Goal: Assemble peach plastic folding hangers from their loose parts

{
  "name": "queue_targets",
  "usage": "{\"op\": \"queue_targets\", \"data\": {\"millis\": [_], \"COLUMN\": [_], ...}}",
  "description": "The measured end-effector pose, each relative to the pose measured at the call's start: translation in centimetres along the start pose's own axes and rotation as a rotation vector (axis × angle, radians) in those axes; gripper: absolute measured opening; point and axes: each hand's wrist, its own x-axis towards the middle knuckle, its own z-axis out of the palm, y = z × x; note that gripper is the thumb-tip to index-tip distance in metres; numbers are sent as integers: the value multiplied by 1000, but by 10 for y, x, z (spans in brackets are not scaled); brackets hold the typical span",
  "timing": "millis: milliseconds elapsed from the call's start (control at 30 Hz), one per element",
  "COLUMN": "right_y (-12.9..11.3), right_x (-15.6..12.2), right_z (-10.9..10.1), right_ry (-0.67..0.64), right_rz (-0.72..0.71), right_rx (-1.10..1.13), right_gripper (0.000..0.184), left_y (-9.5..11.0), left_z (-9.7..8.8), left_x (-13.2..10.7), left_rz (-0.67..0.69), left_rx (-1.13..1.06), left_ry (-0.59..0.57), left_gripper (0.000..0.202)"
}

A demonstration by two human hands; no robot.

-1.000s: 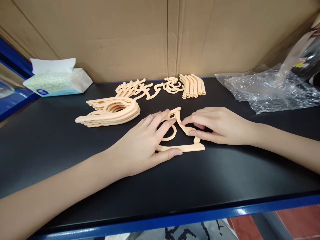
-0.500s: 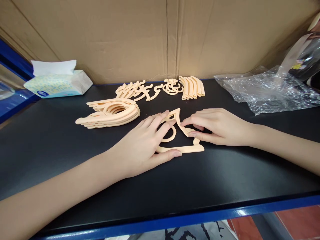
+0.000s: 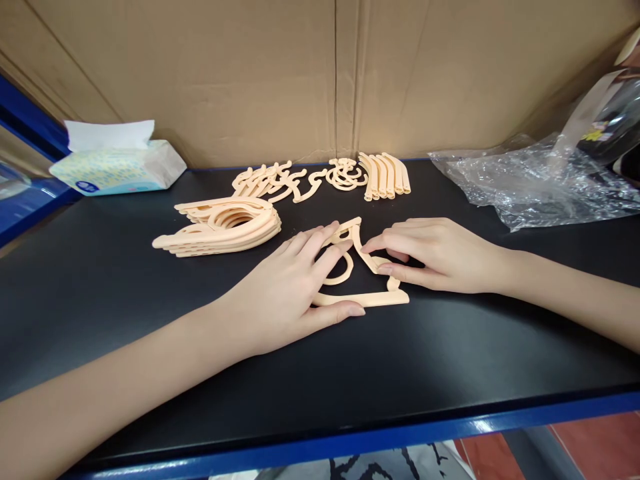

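Note:
A cream plastic folding clothes hanger [image 3: 377, 299], with its arms and a ring-shaped part showing, lies on the black table. My left hand [image 3: 295, 287] rests flat over its left side, fingers stretched out, hiding much of it. At the right side, my right hand [image 3: 425, 253] has its index finger and thumb curled against a curved hanger arm [image 3: 364, 250]. To the left sits a pile of folded hangers [image 3: 220, 230] in the same plastic. Behind are loose hooks [image 3: 265, 180], ring-shaped pieces [image 3: 344, 175] and a row of curved arms [image 3: 385, 177].
A tissue pack [image 3: 120, 167] stands at the back left. Crumpled clear plastic bags [image 3: 530, 180] cover the back right. Behind the table [image 3: 400, 360] rises a cardboard wall [image 3: 240, 80], and a blue rail [image 3: 450, 430] runs along its front edge.

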Motion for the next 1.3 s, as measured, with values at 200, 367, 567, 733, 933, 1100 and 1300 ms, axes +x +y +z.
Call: {"op": "queue_targets", "data": {"millis": [200, 367, 567, 733, 933, 1100, 1300], "right_y": [0, 0, -1, -1, 0, 0, -1], "right_x": [0, 0, 1, 1, 0, 0, 1], "right_z": [0, 0, -1, -1, 0, -1, -1], "right_ry": [-3, -8, -9, 1, 16, 1, -17], "right_rz": [1, 7, 3, -6, -17, -2, 11], "right_rx": [-2, -3, -2, -6, -19, -13, -5], "right_gripper": [30, 30, 30, 29, 29, 29, 30], "left_y": [0, 0, 1, 1, 1, 1, 1], "left_z": [0, 0, -2, -1, -1, -1, -2], "left_x": [1, 1, 1, 0, 0, 1, 1], "left_rz": [2, -4, -7, -6, -2, -8, -8], "left_rx": [-2, 17, 24, 15, 12, -8, -3], "left_ry": [1, -11, -19, -9, -7, -3, -8], "left_gripper": [78, 78, 77, 77, 78, 76, 76]}}
